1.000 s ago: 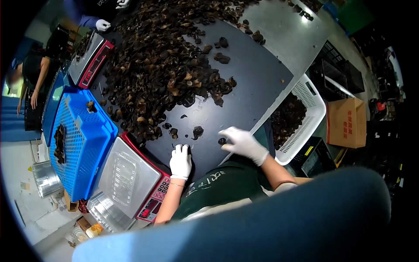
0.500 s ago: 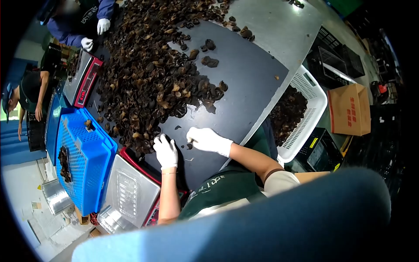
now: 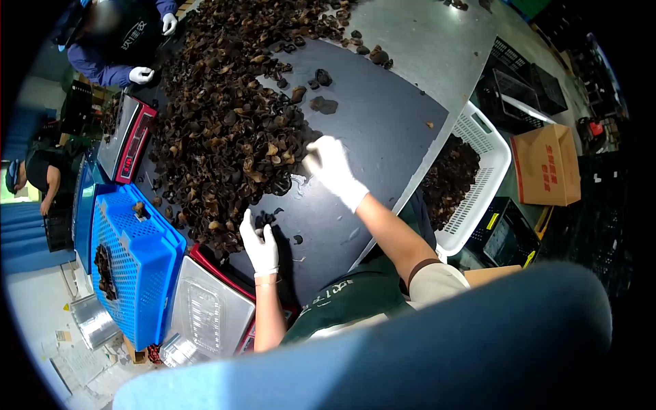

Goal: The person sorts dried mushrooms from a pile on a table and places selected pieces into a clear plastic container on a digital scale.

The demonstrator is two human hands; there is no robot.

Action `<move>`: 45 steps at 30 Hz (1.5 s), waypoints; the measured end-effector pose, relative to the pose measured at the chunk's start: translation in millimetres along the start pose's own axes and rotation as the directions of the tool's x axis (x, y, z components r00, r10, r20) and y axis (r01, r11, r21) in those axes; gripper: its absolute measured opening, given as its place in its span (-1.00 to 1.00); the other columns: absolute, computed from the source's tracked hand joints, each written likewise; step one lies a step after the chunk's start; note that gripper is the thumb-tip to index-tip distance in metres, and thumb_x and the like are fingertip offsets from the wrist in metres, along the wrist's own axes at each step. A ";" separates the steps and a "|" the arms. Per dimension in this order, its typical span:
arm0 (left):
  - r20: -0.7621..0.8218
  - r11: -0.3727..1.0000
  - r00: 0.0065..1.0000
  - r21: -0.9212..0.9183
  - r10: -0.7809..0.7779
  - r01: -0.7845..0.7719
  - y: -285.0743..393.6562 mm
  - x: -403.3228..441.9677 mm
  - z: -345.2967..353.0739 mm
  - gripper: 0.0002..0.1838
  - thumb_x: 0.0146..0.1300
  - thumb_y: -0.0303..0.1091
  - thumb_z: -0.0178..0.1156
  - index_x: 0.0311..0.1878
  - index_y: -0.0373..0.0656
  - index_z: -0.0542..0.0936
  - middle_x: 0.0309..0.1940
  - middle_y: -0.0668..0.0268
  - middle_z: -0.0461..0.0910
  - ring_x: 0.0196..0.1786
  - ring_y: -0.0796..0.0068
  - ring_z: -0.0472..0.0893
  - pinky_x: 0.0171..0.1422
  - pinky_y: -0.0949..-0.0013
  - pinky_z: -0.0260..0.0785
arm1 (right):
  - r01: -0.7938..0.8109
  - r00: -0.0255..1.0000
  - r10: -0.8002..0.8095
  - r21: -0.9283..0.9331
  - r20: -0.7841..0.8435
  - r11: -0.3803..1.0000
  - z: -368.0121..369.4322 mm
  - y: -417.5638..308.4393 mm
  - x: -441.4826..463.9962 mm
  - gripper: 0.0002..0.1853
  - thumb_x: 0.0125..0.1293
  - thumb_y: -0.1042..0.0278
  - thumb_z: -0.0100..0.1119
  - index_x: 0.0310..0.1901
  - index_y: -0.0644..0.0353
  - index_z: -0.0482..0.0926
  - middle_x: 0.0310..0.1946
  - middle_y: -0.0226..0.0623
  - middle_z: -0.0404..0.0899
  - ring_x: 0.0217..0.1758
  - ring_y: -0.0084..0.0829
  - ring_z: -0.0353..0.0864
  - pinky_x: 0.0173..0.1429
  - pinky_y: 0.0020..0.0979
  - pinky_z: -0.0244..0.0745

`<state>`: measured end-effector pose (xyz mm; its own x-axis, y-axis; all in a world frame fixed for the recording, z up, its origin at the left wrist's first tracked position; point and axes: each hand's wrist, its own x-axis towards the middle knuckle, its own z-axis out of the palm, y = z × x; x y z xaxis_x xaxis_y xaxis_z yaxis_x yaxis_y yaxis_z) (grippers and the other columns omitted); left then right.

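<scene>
So there was one big pile of mushrooms on the table, way too many to count. Two gloved hands were at it: the left hand was loose by the near edge, thumb apart from fingers; the right hand was blurry at the right side, couldn't tell if it gripped anything. Nearby: two scales, one white basket with more mushrooms, one carton.

Mushrooms lie on the table, basket at right.
</scene>
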<state>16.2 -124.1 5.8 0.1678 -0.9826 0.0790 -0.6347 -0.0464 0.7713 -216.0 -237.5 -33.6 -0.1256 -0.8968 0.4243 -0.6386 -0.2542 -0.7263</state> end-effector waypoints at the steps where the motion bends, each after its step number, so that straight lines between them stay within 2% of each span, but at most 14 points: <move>1: -0.006 0.998 0.999 -0.046 -0.035 0.035 4.6 4.7 0.4 -0.46 0.28 -0.57 0.15 0.35 -0.22 0.38 0.21 0.08 0.44 0.20 0.20 0.52 0.19 0.34 0.39 | -0.021 0.983 0.007 0.075 0.181 0.997 -4.1 -17.1 -8.3 -0.68 0.07 0.21 0.32 -0.15 0.16 0.59 -0.15 -0.09 0.53 -0.02 -0.06 0.50 0.08 -0.07 0.42; 3: 0.026 0.994 0.994 0.021 0.108 -0.108 2.5 16.5 4.3 -0.60 0.32 -0.52 0.16 0.23 -0.22 0.50 0.11 0.09 0.53 0.16 0.16 0.55 0.18 0.26 0.43 | 0.220 0.918 -0.162 -0.126 0.363 0.967 -7.0 -45.7 -34.9 -0.55 0.05 0.13 0.38 -0.03 0.06 0.51 0.05 -0.19 0.41 0.17 -0.11 0.35 0.16 -0.09 0.38; 8: 0.089 0.954 0.969 0.177 0.229 -0.241 -2.1 43.6 46.0 -0.49 0.24 -0.43 0.27 0.28 -0.19 0.45 0.15 0.04 0.45 0.06 0.05 0.56 0.18 0.18 0.44 | 0.406 0.808 -0.356 -0.006 0.470 0.914 -17.8 -24.9 -75.4 -0.57 0.02 0.37 0.33 0.00 0.06 0.54 0.01 -0.29 0.52 0.07 -0.18 0.49 0.19 -0.14 0.39; 11: 0.097 0.952 0.978 0.231 0.183 -0.201 -4.9 53.2 63.1 -0.40 0.12 -0.52 0.31 0.28 -0.15 0.46 0.09 0.04 0.45 0.02 0.04 0.56 0.12 0.20 0.46 | 0.153 0.976 -0.145 -0.034 0.164 0.988 -53.1 -14.9 -54.3 -0.70 0.01 0.49 0.30 -0.16 0.06 0.59 -0.13 -0.23 0.57 -0.04 -0.13 0.55 0.10 -0.13 0.45; 14: 0.103 0.943 0.961 0.194 0.255 -0.271 0.5 53.1 63.1 -0.61 0.08 -0.57 0.29 0.03 -0.17 0.57 -0.09 0.10 0.53 -0.08 0.03 0.59 0.01 0.23 0.48 | 0.258 0.956 -0.260 0.031 0.133 0.966 -53.3 0.7 -65.1 -0.71 -0.02 0.50 0.25 -0.19 0.09 0.55 -0.13 -0.23 0.54 -0.08 -0.11 0.54 0.02 -0.14 0.48; 19: 0.103 0.959 0.959 0.072 0.265 -0.273 -0.9 35.7 49.9 -0.87 0.11 -0.55 0.31 -0.26 -0.23 0.59 -0.33 0.12 0.59 -0.23 0.12 0.62 -0.09 0.27 0.47 | 0.262 0.869 -0.321 0.200 0.378 0.944 -56.3 -9.9 -83.7 -0.74 -0.02 0.59 0.25 -0.26 0.10 0.48 -0.23 -0.26 0.49 -0.14 -0.20 0.56 -0.06 -0.27 0.53; 21: 0.087 0.977 0.974 -0.005 0.211 -0.211 -0.6 16.3 37.8 -0.90 0.15 -0.55 0.29 -0.26 -0.27 0.60 -0.33 0.13 0.62 -0.27 0.19 0.64 -0.10 0.30 0.48 | -0.129 0.975 0.058 0.334 0.215 0.934 -51.4 -10.2 -85.1 -0.74 0.01 0.64 0.23 -0.26 0.14 0.47 -0.25 -0.26 0.48 -0.13 -0.23 0.58 -0.06 -0.32 0.53; 23: 0.092 0.983 0.979 -0.050 0.180 -0.176 -1.9 -4.3 23.9 -0.90 0.17 -0.55 0.27 -0.23 -0.30 0.61 -0.36 0.20 0.62 -0.30 0.38 0.63 -0.12 0.39 0.48 | -0.038 0.999 0.030 0.313 0.030 0.949 -44.4 -9.7 -72.5 -0.70 0.02 0.69 0.19 -0.18 0.17 0.50 -0.18 -0.18 0.50 -0.13 -0.21 0.58 0.00 -0.31 0.50; 25: 0.123 0.984 0.982 -0.124 0.142 -0.126 3.5 -25.7 8.1 -0.91 0.20 -0.54 0.28 -0.23 -0.30 0.61 -0.37 0.26 0.61 -0.31 0.50 0.60 -0.13 0.44 0.46 | 0.065 0.994 -0.067 0.028 0.083 0.998 -38.9 -12.8 -65.2 -0.64 0.06 0.58 0.22 -0.04 0.16 0.53 -0.03 -0.11 0.54 0.03 -0.10 0.55 0.16 -0.19 0.46; 29: 0.189 0.973 0.981 -0.229 0.032 0.012 31.2 -66.9 -36.0 -0.91 0.19 -0.54 0.30 -0.24 -0.28 0.61 -0.32 0.20 0.62 -0.28 0.34 0.63 -0.10 0.36 0.48 | 0.164 0.952 -0.143 -0.054 0.272 0.985 -25.5 -32.6 -74.5 -0.45 0.08 0.51 0.25 0.19 0.14 0.49 0.11 -0.04 0.53 0.13 0.00 0.51 0.25 -0.12 0.43; 33: -0.006 0.989 0.990 0.025 0.143 -0.143 50.5 -91.0 -114.8 -0.91 0.18 -0.56 0.29 -0.24 -0.21 0.63 -0.30 0.20 0.61 -0.21 0.26 0.62 -0.04 0.32 0.46 | 0.125 0.959 -0.110 -0.045 0.260 0.991 -25.6 -18.4 -79.7 -0.47 0.10 0.52 0.24 0.18 0.16 0.48 0.05 -0.09 0.55 0.11 -0.04 0.52 0.24 -0.16 0.46; 36: -0.232 0.994 0.973 0.107 0.012 0.014 31.4 -111.2 -178.7 -0.92 0.20 -0.58 0.25 -0.25 -0.20 0.62 -0.29 0.20 0.57 -0.18 0.29 0.60 0.00 0.32 0.44 | 0.118 0.963 -0.120 0.022 0.240 0.993 -32.3 -10.8 -74.1 -0.60 0.12 0.53 0.23 0.05 0.17 0.55 -0.08 -0.12 0.60 -0.04 -0.10 0.61 0.08 -0.23 0.55; 39: -0.414 0.971 0.910 0.206 -0.025 0.120 -21.4 -135.1 -229.9 -0.90 0.20 -0.63 0.21 -0.23 -0.24 0.58 -0.31 0.20 0.52 -0.18 0.31 0.55 0.03 0.33 0.41 | -0.139 0.968 0.105 0.135 0.228 0.981 -36.6 -14.0 -67.6 -0.74 0.19 0.53 0.23 -0.05 0.23 0.62 -0.20 -0.22 0.65 -0.21 -0.39 0.67 -0.07 -0.45 0.55; 45: -0.348 0.926 0.934 0.320 -0.082 0.201 -55.2 -149.9 -244.6 -0.89 0.20 -0.65 0.17 -0.22 -0.27 0.53 -0.32 0.18 0.51 -0.22 0.30 0.55 0.03 0.33 0.41 | -0.230 0.919 0.218 -0.002 0.329 0.973 -33.4 -19.8 -57.4 -0.66 0.17 0.32 0.31 -0.03 0.28 0.63 -0.33 -0.09 0.70 -0.27 -0.23 0.72 -0.09 -0.34 0.60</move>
<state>210.5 69.7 105.8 0.4711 -0.8516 0.2298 -0.7955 -0.2976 0.5278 -221.5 -168.9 -25.5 -0.0050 -0.9985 0.0539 -0.5946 -0.0404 -0.8030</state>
